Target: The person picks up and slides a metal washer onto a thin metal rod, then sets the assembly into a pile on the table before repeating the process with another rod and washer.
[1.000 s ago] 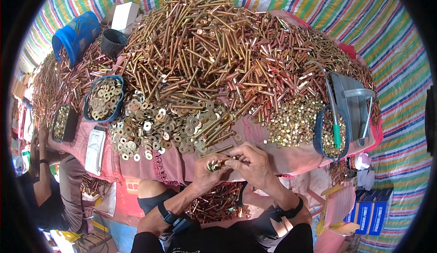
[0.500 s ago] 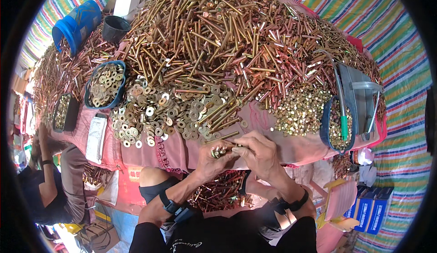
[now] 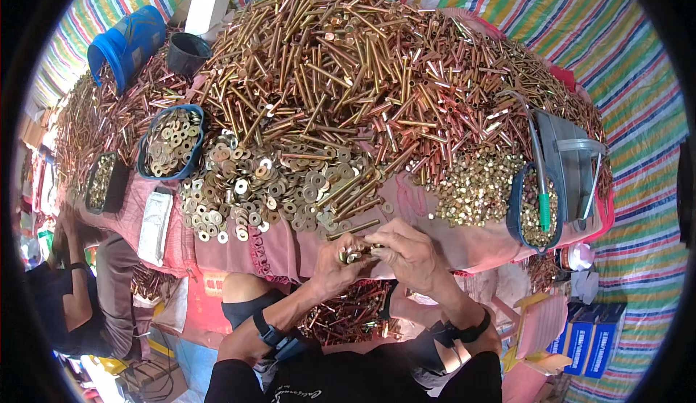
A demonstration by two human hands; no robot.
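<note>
My left hand (image 3: 336, 267) is closed around several golden metal bolts (image 3: 352, 256), whose ends poke out by the thumb and fingers. Against it, the fingertips of my right hand (image 3: 406, 252) pinch at the bolt ends; the small piece between them is too hidden to name. Both hands are above the near edge of the pink cloth (image 3: 283, 247). Just beyond them lie a loose bolt (image 3: 354, 230) and a row of bolts (image 3: 355, 194). Flat washers (image 3: 239, 185) are heaped to the left, and small nuts (image 3: 478, 178) to the right.
A big mound of bolts and tubes (image 3: 326, 62) fills the back. Blue tubs hold washers (image 3: 170, 142) and nuts (image 3: 533, 236). A grey metal scoop (image 3: 569, 156), a blue bucket (image 3: 127, 44) and a black pot (image 3: 188, 53) stand around. Another person's arm (image 3: 76, 287) is at far left.
My hands have come slightly nearer to me and stay together. The left hand has turned so the bolt ends show more. The whole view has shifted slightly.
</note>
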